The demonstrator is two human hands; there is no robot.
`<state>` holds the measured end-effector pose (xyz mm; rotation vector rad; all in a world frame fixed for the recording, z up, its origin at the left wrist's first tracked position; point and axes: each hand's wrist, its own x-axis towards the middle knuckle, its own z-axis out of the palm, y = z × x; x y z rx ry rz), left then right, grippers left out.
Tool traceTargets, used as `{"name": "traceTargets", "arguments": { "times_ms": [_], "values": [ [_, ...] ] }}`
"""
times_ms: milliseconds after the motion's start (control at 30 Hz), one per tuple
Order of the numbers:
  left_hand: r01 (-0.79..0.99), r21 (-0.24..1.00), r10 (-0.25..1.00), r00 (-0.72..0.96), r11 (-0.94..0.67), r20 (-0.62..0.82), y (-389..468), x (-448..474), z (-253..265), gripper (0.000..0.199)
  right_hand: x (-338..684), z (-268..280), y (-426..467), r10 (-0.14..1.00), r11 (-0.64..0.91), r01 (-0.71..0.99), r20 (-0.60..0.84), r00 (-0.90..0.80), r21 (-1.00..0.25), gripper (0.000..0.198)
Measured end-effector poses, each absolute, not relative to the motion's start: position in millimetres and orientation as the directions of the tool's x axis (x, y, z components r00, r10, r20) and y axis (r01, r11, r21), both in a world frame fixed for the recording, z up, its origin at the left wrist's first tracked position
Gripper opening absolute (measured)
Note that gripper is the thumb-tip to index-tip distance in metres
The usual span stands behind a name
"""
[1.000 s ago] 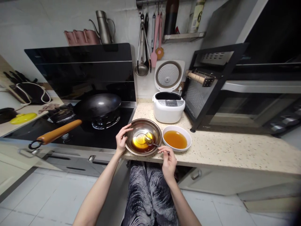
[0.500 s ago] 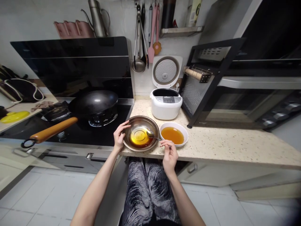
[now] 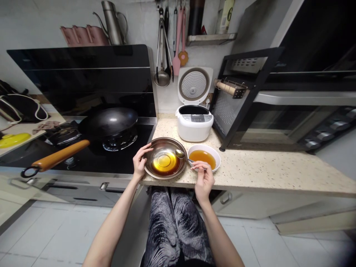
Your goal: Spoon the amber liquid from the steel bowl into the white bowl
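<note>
My left hand [image 3: 140,162] grips the left rim of a steel bowl [image 3: 182,145], which stands tilted or flat at the counter's front edge; I cannot tell which. Amber liquid [image 3: 164,162] lies in its bottom. Between the fingers of my right hand [image 3: 204,180] is the handle of a metal spoon [image 3: 180,153]. The spoon's head is over the right side of the steel bowl, above the liquid. A white bowl [image 3: 218,163] of orange-brown liquid sits just right of the steel one, partly behind my right fingers.
A white rice cooker [image 3: 194,129] with its lid raised stands behind the bowls. To the left, a black wok [image 3: 111,120] rests on the stove, its wooden handle [image 3: 61,155] pointing toward me. An oven [image 3: 278,126] in a black rack stands at the right.
My right hand has moved slightly right with the spoon, whose head has shifted up and toward the steel bowl's right rim. My left hand keeps its grip. The whole view has shifted slightly.
</note>
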<state>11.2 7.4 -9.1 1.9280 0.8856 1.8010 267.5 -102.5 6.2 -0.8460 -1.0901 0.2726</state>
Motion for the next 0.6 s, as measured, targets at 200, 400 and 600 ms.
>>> {"name": "traceTargets", "arguments": {
  "times_ms": [200, 400, 600],
  "values": [
    [0.202, 0.639, 0.652, -0.006, -0.742, 0.759, 7, 11, -9, 0.042, 282, 10, -106, 0.528, 0.651, 0.248, 0.662, 0.532, -0.717, 0.023],
    [0.194, 0.64, 0.653, 0.002, -0.743, 0.757, 7, 12, -9, 0.042, 298, 4, -109, 0.483, 0.609, 0.354, 0.686, 0.544, -0.709, 0.025],
    [0.197, 0.641, 0.655, 0.005, -0.742, 0.756, 6, 11, -8, 0.042, 303, -6, -110, 0.457, 0.596, 0.434, 0.73, 0.508, -0.675, 0.022]
  ]
}}
